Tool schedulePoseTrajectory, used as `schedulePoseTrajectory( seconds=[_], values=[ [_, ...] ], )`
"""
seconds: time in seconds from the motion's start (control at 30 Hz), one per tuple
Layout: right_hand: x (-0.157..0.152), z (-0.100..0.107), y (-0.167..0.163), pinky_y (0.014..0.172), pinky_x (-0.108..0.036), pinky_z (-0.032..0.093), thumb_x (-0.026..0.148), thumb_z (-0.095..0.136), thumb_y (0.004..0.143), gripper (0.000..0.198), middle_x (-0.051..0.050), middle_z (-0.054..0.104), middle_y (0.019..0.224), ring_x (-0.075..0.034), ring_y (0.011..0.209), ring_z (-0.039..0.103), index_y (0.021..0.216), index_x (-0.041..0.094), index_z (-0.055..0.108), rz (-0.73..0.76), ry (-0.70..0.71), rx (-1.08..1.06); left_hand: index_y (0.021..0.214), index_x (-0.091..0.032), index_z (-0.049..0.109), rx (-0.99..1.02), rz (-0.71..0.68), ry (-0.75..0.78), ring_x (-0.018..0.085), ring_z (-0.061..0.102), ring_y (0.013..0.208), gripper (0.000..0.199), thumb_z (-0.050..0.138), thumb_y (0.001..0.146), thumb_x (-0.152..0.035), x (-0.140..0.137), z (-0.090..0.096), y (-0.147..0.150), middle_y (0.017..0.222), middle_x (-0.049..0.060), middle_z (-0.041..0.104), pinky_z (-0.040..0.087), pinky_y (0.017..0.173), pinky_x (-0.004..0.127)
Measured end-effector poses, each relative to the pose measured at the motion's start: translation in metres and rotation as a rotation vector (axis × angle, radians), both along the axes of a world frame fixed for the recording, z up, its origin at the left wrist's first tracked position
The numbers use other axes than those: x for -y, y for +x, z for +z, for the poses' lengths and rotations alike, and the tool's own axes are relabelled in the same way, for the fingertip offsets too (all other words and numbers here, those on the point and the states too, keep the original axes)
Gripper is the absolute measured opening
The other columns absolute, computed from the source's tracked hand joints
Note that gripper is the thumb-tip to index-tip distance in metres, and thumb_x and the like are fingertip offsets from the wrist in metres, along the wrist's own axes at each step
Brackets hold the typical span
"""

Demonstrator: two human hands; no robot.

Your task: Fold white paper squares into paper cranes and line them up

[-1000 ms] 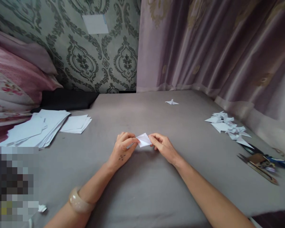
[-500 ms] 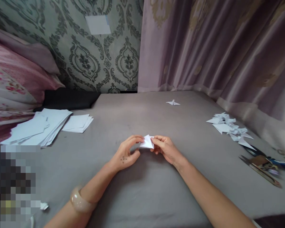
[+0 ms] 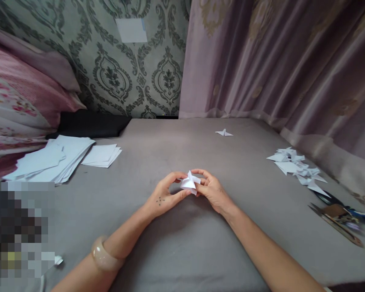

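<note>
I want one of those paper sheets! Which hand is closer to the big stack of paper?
Left. The left hand is nearer the stack of paper, which lies far off to its left. The right hand is farther away, across the small folded paper both hands hold.

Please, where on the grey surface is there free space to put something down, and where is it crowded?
The grey surface is bare in front of both hands, and also between the white sheet stacks on the left and the small folded white paper figure. It is crowded on the right, with white paper scraps and dark scissors.
</note>
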State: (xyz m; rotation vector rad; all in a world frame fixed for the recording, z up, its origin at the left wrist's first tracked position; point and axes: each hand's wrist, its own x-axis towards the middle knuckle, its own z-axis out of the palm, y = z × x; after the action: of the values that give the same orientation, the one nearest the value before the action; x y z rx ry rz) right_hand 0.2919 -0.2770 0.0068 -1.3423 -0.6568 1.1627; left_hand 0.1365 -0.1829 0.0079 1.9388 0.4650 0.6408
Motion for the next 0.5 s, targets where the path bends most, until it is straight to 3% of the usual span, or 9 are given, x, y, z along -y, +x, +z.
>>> schedulePoseTrajectory(
  seconds=[0.27, 0.5],
  values=[
    [-0.002, -0.009, -0.005, 0.056, -0.023, 0.045, 0.035, 0.071, 0.069, 0.036, -0.001, 0.066, 0.084, -0.014, 0.067, 0.06, 0.1, 0.021, 0.06, -0.011, 0.056, 0.211, 0.1, -0.017, 0.057, 0.114, -0.054, -0.184, 0.021, 0.059, 0.103, 0.027, 0.064, 0.08, -0.034, -0.001, -0.005, 0.004, 0.112, 0.01, 0.062, 0.046, 0.094, 0.037],
    [-0.002, -0.014, -0.007, 0.081, -0.031, 0.047, 0.026, 0.067, 0.069, 0.024, -0.005, 0.059, 0.105, -0.018, 0.095, 0.059, 0.093, 0.022, 0.065, -0.114, 0.123, 0.664, 0.101, -0.018, 0.062, 0.086, -0.008, -0.049, 0.021, 0.057, 0.105, 0.028, 0.069, 0.077, -0.031, 0.001, -0.003, 0.004, 0.11, 0.01, 0.061, 0.045, 0.093, 0.036]
  ],
)
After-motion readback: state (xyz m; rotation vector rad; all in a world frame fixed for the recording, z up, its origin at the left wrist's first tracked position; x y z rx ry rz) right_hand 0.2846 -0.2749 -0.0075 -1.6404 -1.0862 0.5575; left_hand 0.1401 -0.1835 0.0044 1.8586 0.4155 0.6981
